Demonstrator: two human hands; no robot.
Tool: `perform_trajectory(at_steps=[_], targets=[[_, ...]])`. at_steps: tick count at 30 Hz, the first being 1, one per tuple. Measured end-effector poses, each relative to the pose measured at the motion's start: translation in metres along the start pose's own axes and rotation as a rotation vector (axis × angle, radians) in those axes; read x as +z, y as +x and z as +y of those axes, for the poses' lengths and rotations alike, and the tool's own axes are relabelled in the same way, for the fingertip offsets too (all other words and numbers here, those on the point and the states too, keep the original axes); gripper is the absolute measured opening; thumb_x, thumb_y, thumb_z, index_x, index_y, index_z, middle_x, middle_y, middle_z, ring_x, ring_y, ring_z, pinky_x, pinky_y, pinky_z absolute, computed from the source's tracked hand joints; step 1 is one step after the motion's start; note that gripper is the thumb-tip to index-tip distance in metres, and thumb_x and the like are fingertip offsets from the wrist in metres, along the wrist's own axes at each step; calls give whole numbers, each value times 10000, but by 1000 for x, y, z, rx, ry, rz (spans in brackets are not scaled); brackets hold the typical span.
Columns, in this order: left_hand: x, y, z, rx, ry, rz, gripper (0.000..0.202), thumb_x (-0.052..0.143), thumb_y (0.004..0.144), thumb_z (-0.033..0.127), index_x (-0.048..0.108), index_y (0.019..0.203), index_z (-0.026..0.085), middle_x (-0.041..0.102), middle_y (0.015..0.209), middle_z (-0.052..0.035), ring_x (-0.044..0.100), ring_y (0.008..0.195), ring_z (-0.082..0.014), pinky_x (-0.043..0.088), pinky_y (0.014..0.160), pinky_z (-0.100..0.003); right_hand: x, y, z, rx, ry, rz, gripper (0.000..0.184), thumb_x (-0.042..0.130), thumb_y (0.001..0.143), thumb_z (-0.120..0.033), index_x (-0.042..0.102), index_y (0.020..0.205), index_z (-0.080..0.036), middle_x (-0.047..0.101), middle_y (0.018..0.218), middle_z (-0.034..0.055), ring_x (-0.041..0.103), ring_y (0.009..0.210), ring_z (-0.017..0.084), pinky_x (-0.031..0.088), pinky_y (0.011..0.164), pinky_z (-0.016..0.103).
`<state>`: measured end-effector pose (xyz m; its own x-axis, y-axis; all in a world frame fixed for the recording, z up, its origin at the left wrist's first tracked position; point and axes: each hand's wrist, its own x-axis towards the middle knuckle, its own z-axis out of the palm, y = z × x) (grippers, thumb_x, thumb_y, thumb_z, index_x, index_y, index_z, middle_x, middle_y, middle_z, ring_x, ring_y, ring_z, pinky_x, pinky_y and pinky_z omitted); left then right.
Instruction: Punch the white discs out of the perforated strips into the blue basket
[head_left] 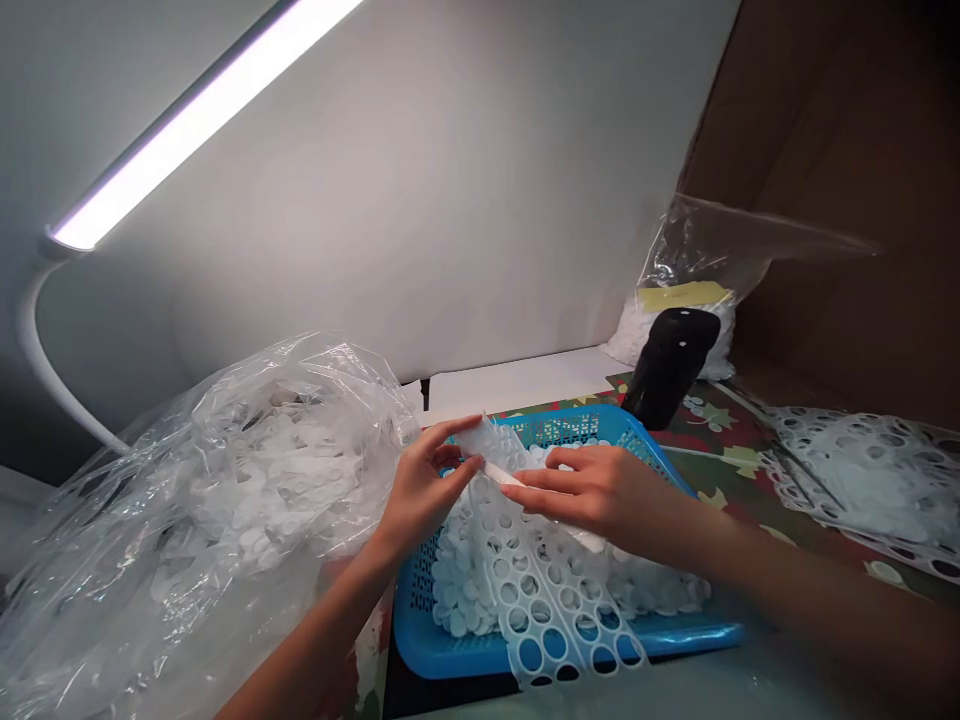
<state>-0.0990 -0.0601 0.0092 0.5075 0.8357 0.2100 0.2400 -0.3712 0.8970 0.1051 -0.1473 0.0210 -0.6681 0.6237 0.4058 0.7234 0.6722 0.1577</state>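
Observation:
My left hand (pixel 431 480) is closed in a pinch on the upper end of a translucent plastic sheet (pixel 525 570) punched with rows of round holes. The sheet hangs down over the front rim of a blue plastic basket (pixel 442 660). Across the sheet lies a narrow white strip (pixel 499 476), its kind unclear, and my right hand (pixel 589 490) has its fingers closed on it, partly hiding it. Small white round discs (pixel 459 590) are heaped inside the basket, under the sheet and both hands.
A large clear bag (pixel 300 470) of white discs lies at the left, below a lit lamp (pixel 202 125). Behind the basket's right corner stands a black object (pixel 671 365), with another filled bag (pixel 637 330) beyond. Punched sheets (pixel 870 480) are piled at the right.

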Motion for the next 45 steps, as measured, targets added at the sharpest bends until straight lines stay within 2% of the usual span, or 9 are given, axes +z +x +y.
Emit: perform_trajectory(at_steps=[3, 10, 15, 19, 24, 28, 31, 36, 45], targets=[[0, 1, 1, -10, -59, -7, 386, 570, 794, 231, 536, 1176, 191, 666, 975, -72, 626, 796, -166, 509, 681, -264, -1, 2, -1, -11, 7, 37, 282, 445, 922, -171, 527, 1192, -191, 685, 967, 24, 588, 773, 133, 463, 615, 262], [-1, 3, -2, 53, 41, 45, 253, 519, 832, 236, 643, 1050, 203, 643, 1107, -63, 586, 990, -193, 472, 835, -302, 0, 2, -2, -38, 15, 39, 305, 445, 914, -131, 510, 1208, -176, 671, 1011, 26, 587, 763, 124, 457, 636, 265], [-3, 3, -1, 65, 83, 20, 239, 479, 850, 215, 691, 959, 227, 688, 1006, -31, 610, 935, -188, 465, 827, -306, 0, 1, -2, -45, 4, 39, 305, 446, 914, -133, 508, 1209, -182, 670, 1003, 24, 586, 769, 128, 449, 635, 270], [-2, 3, 3, 64, 97, 12, 255, 462, 844, 178, 705, 904, 222, 692, 997, -24, 596, 992, -192, 438, 898, -320, 0, 0, -3, -46, -3, 13, 306, 432, 920, -133, 499, 1216, -176, 669, 987, 20, 577, 769, 135, 442, 636, 278], [0, 3, 3, 55, 144, 47, 221, 516, 819, 219, 684, 961, 204, 675, 1021, -54, 602, 976, -206, 476, 858, -332, -2, 0, -4, -61, -6, 44, 286, 434, 923, -161, 507, 1199, -178, 670, 891, 10, 561, 702, 119, 408, 586, 259], [0, 4, -2, 57, 81, 64, 216, 547, 797, 213, 663, 976, 181, 664, 1044, -68, 607, 979, -199, 492, 862, -327, -3, -2, -7, -115, -5, 122, 252, 455, 913, -195, 537, 1150, -161, 667, 797, -4, 539, 632, 117, 370, 535, 268], [-1, 4, -5, 50, 27, 48, 209, 549, 802, 216, 659, 974, 170, 664, 1035, -73, 612, 969, -193, 497, 860, -322, -2, -2, -7, -104, -2, 139, 239, 455, 910, -187, 551, 1125, -151, 668, 757, -2, 526, 609, 118, 362, 524, 273], [-2, 4, -5, 44, -1, 34, 197, 590, 789, 236, 661, 958, 163, 667, 1012, -69, 620, 943, -185, 503, 843, -299, -2, -1, -5, -50, 23, 114, 250, 424, 921, -160, 545, 1140, -157, 670, 762, 12, 554, 673, 125, 403, 585, 266], [-1, 3, -3, 17, -28, 44, 180, 604, 780, 231, 664, 934, 159, 677, 987, -65, 625, 932, -183, 506, 829, -281, -2, -1, -5, -46, 38, 86, 265, 424, 926, -167, 536, 1165, -151, 680, 815, 15, 559, 690, 129, 425, 604, 270]])
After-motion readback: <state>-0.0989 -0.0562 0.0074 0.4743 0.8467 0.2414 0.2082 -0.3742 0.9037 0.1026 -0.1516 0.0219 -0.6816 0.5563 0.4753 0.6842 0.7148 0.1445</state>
